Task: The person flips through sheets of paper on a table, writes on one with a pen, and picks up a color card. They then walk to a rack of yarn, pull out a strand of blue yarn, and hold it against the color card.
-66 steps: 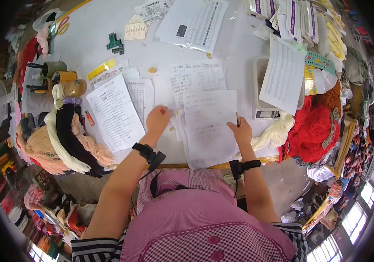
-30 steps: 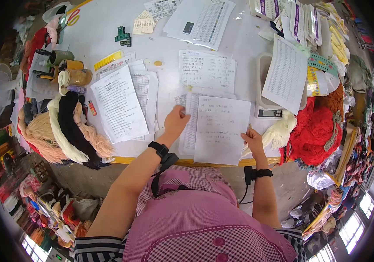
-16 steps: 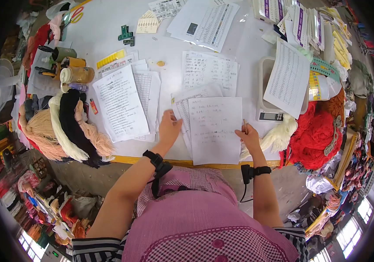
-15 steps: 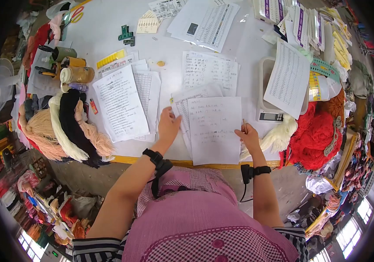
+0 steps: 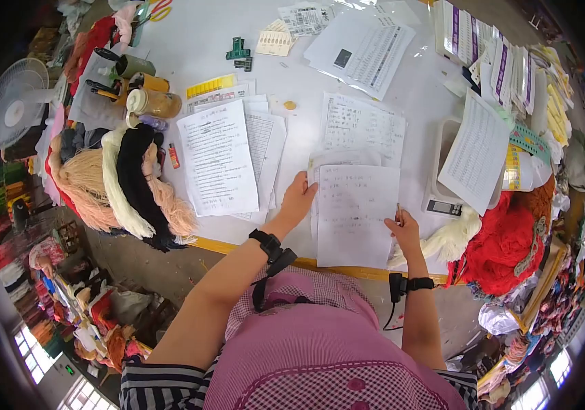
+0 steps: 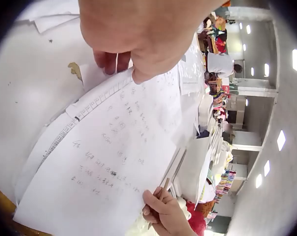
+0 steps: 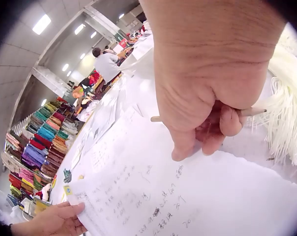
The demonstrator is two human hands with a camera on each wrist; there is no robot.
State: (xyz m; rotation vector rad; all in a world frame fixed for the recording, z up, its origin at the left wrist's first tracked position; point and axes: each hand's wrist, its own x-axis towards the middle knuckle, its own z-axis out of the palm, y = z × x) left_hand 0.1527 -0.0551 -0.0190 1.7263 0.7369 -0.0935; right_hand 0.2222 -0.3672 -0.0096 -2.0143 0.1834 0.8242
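Observation:
My left hand (image 5: 297, 199) pinches the upper left edge of a small stack of handwritten sheets (image 5: 354, 229), thumb on top and fingers at the edge. In the left wrist view, a printed sheet (image 6: 64, 130) peeks out from under the top handwritten page (image 6: 104, 167). My right hand (image 5: 406, 229) holds a pencil (image 7: 254, 112) across its curled fingers, with the thumb right at the stack's right edge. Another handwritten sheet (image 5: 364, 123) lies flat just beyond the stack.
To the left are more papers (image 5: 217, 160), yarn hanks (image 5: 135, 181) and a jar (image 5: 159, 104). A scale (image 5: 445, 207) under a plastic bin, white yarn (image 5: 450, 239) and red yarn (image 5: 501, 239) lie to the right. Green clips (image 5: 238, 49) sit farther back.
The under sheets, fanned out to the left half a second ago, now lie nearly lined up beneath the top page. My left hand has come onto their edge; the right keeps the pencil.

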